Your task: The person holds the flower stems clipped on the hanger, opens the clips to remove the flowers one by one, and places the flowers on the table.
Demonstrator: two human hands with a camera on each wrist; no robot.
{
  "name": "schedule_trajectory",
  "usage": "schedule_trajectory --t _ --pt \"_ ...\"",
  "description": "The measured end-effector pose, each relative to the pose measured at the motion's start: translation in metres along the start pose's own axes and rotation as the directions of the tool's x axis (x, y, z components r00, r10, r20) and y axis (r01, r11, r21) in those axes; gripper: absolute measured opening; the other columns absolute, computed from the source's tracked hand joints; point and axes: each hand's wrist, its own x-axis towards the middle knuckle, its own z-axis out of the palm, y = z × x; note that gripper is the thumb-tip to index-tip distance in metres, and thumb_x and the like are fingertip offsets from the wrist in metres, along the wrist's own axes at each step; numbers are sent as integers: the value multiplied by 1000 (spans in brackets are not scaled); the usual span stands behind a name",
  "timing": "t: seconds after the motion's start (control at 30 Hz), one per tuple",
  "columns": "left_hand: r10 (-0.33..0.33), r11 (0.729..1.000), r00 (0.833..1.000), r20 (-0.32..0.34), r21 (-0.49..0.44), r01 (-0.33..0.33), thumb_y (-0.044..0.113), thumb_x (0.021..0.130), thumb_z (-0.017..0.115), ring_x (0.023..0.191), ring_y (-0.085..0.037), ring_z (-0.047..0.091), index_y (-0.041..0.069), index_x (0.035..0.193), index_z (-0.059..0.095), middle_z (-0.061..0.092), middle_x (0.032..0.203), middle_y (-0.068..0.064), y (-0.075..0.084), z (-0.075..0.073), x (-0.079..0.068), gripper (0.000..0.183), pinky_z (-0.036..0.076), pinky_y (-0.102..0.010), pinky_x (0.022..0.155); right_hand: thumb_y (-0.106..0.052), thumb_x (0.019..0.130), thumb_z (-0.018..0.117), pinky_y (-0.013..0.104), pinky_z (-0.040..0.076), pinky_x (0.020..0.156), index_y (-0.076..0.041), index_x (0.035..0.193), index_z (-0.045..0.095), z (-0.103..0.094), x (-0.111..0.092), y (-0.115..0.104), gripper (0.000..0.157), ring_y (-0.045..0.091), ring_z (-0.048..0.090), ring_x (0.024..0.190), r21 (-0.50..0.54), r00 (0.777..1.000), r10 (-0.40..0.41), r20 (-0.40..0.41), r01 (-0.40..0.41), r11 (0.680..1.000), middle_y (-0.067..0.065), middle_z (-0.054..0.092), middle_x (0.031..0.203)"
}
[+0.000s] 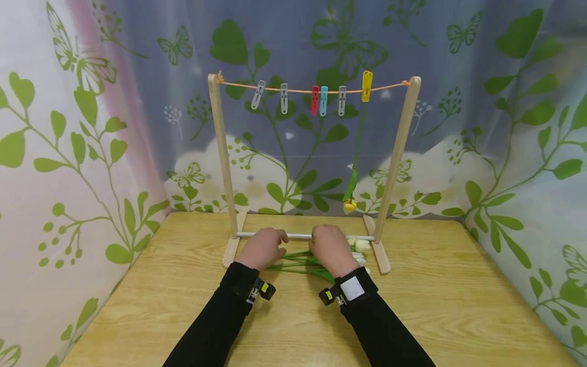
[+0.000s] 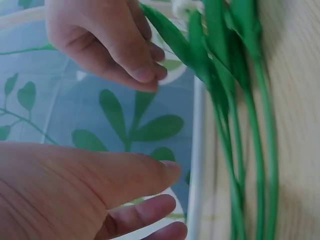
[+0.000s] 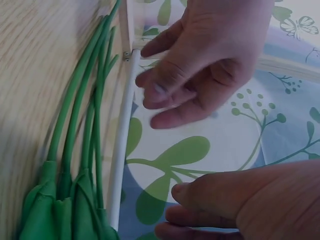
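Several white tulips (image 1: 362,245) with green stems lie across the table, beneath and just in front of my hands. My left hand (image 1: 262,248) hovers over the stem ends, fingers loosely bent and holding nothing. Toward the blossom end is my right hand (image 1: 334,250), its fingers also relaxed with nothing between them. The left wrist view shows the tulip stems (image 2: 257,130) apart from both hands. In the right wrist view, thumb and fingers of the right hand (image 3: 250,200) stand slightly apart. A yellow tulip (image 1: 350,205) hangs upside down from a yellow clothespin (image 1: 367,85).
A wooden frame (image 1: 398,153) stands behind the hands, with a white rod (image 1: 300,236) low across it. Its orange cord (image 1: 298,91) carries grey clothespins (image 1: 284,99), a red clothespin (image 1: 314,100) and a blue clothespin (image 1: 323,101). Leaf-printed curtains (image 1: 82,153) enclose the wooden table (image 1: 435,285).
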Motion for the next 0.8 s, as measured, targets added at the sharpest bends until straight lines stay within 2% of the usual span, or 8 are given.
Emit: schedule_trajectory --t 0.23,0.4,0.6,0.8 --pt "28 987 998 -64 -156 -38 20 100 64 98 -22 66 15 121 68 69 113 -8 21 -15 4 23 56 -34 80 -11 91 73 27 35 48 -10 70 65 -8 -2 -4 22 14 46 48 -8 1000 -21 -21 21 1000 1 52 58" --pt "39 978 993 -114 -199 -61 23 104 57 102 -18 65 19 127 64 67 116 -3 37 -30 12 25 55 -30 81 -10 91 71 27 29 49 -13 63 58 -6 -3 -3 31 14 42 47 -10 999 -46 -26 46 999 0 46 55" --pt "97 949 982 -164 -283 -141 21 105 53 110 -16 62 21 138 55 65 120 -1 53 -52 36 34 53 -28 92 -4 92 67 27 22 50 -15 57 44 -8 -3 -2 44 13 31 48 48 998 -56 -30 57 997 -1 34 52" --pt "122 909 981 -152 -381 -172 24 104 55 119 -15 58 26 144 47 60 131 -4 71 -65 58 41 50 -31 101 -8 91 72 28 28 50 -16 58 49 -6 -4 0 41 13 40 47 49 998 -59 -21 60 997 -1 42 53"
